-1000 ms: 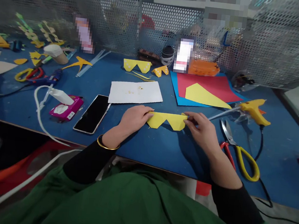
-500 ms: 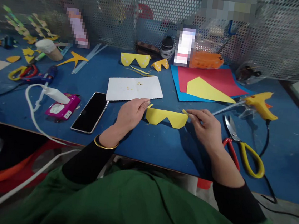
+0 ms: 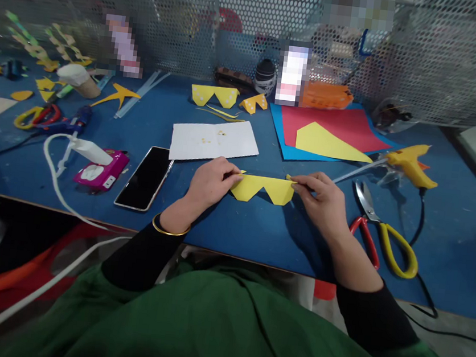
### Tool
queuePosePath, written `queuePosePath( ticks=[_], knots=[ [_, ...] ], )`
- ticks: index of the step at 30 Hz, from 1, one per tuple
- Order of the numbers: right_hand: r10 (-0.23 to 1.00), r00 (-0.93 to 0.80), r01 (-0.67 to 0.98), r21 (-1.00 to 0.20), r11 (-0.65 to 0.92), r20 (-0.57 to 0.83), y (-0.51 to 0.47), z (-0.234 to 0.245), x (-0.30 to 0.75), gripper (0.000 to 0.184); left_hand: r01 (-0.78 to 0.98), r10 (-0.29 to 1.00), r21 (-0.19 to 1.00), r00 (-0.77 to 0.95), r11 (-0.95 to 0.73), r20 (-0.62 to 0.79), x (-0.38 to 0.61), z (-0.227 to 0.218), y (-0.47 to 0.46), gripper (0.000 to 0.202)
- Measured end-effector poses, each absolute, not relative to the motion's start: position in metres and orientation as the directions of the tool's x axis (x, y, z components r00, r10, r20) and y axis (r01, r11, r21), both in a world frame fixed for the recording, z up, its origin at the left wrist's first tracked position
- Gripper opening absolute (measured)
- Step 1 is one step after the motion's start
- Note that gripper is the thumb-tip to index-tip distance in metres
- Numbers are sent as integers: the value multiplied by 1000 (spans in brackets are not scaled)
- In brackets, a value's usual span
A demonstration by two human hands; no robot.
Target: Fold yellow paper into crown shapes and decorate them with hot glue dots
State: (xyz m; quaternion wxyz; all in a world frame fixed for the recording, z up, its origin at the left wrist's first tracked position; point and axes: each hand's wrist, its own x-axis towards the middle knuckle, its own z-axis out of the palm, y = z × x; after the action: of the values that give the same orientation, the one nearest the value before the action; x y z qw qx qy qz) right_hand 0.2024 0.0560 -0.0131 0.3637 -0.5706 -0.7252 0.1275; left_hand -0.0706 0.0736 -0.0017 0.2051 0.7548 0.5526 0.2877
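A yellow folded paper piece (image 3: 262,188) shaped like a pair of glasses lies on the blue table (image 3: 257,232) in front of me. My left hand (image 3: 209,182) pinches its left end with closed fingers. Its right end is pinched by my right hand (image 3: 319,198). A gold bangle sits on my left wrist. Both sleeves are black.
A black phone (image 3: 146,178) and white sheet (image 3: 213,139) lie to the left. Red and yellow scissors (image 3: 380,232) and a yellow glue gun (image 3: 409,165) lie to the right. Red, blue and yellow paper (image 3: 333,133) sits behind. A pink box (image 3: 101,171) and white cable are at left. Mesh wall behind.
My left hand closed back onto the left end of the yellow piece, and both hands shifted slightly while holding it on the table.
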Motion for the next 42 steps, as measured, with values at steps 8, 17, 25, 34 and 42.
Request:
queuePosePath(
  ticks=[8, 17, 25, 34, 42],
  knots=[
    [912, -71, 685, -645, 339, 404, 57, -12, 200, 18, 715, 929, 597, 230, -363, 290, -69, -2, 75, 13],
    [903, 60, 644, -707, 292, 427, 58, -13, 208, 20, 748, 899, 549, 146, -373, 413, -78, -9, 78, 26],
    [914, 85, 650, -717, 252, 398, 60, -17, 211, 24, 781, 919, 535, 123, -322, 374, -81, -12, 81, 25],
    [918, 75, 652, -716, 250, 389, 60, -18, 211, 24, 809, 963, 542, 101, -227, 251, -77, -7, 79, 26],
    [923, 64, 660, -710, 245, 379, 59, -16, 209, 23, 825, 970, 524, 112, -211, 215, -76, -3, 77, 34]
  ],
)
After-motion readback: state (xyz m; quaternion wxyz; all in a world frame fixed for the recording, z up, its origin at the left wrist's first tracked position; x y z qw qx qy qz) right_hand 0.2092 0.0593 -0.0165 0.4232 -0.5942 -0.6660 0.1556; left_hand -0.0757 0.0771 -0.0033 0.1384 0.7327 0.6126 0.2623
